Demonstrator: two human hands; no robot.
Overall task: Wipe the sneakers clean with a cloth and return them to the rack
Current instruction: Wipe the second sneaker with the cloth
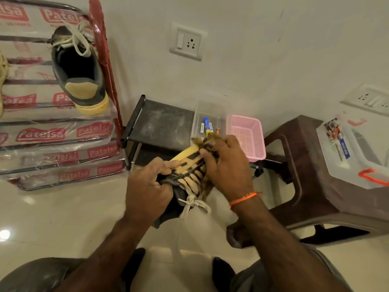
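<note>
Head view: left hand (147,186) grips sneaker (185,175) by its collar, held above floor (63,218) between both hands. Right hand (226,165) presses brown cloth (207,142) against sneaker's toe, fingers curled over it. Second sneaker (81,70) sits on rack (52,133), up-left of left hand. Pink basket (248,135) just beyond right hand; brown stool (305,175) to its right.

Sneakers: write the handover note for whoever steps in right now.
Left hand grips the sneaker in hand by its collar, held up over the floor.
Right hand presses a brown cloth against its toe side.
Second sneaker sits on the rack.
Done: one sneaker racked; whether wiped, can't tell.
Left: finish wiping this one, then rack it.
</note>
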